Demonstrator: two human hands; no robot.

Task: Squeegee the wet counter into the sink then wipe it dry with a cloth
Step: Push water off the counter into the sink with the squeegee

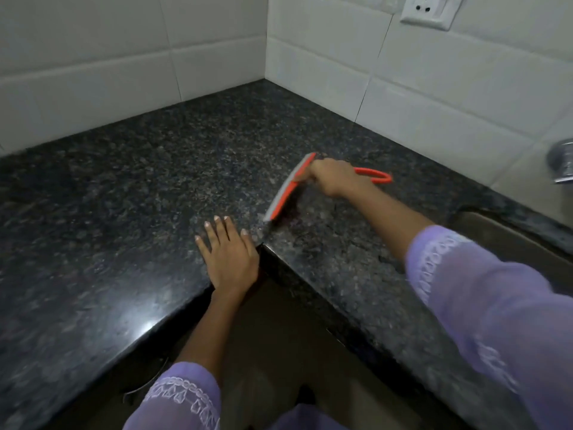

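Observation:
An orange squeegee (286,189) with a grey blade lies edge-down on the dark speckled granite counter (139,187), near the inner corner of the L-shaped top. My right hand (333,176) grips its handle where it meets the blade; the handle's orange loop sticks out to the right. My left hand (228,254) rests flat on the counter at the inner corner edge, fingers straight and spread, just left of the blade's near end. The sink (508,240) shows partly at the right edge. No cloth is in view.
White tiled walls (403,88) meet in the far corner behind the counter. A wall socket (429,9) sits at the top right. A chrome tap (562,159) juts in at the right edge above the sink.

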